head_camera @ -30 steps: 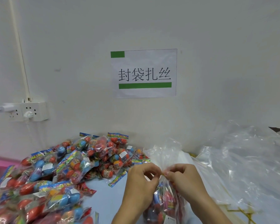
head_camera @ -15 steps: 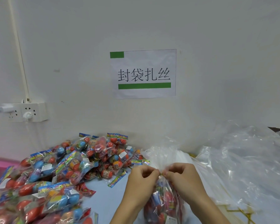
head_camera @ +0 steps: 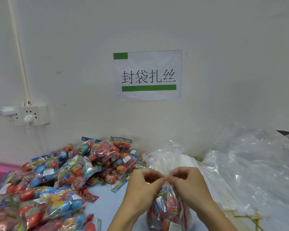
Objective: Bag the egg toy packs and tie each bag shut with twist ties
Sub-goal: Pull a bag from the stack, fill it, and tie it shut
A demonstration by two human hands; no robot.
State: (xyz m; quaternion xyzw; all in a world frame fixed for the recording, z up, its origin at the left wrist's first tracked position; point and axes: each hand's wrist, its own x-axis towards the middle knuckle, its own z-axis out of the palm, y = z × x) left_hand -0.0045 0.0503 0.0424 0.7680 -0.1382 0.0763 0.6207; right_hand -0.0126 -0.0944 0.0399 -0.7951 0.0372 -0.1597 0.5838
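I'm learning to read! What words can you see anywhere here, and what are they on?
"封袋扎丝": on the white paper sign stuck to the wall, between two green bars.
White stickers on the egg toy packs: print too small to read.
Colourful header strips on those packs: too blurred to read.
Wall socket: no readable text.

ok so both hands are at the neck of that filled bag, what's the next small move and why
Probably keep twisting the tie at the neck. The left hand and right hand both pinch the gathered neck of the clear bag, which already holds egg packs. The tie itself is too small to make out, so I can't tell whether the neck is closed yet.
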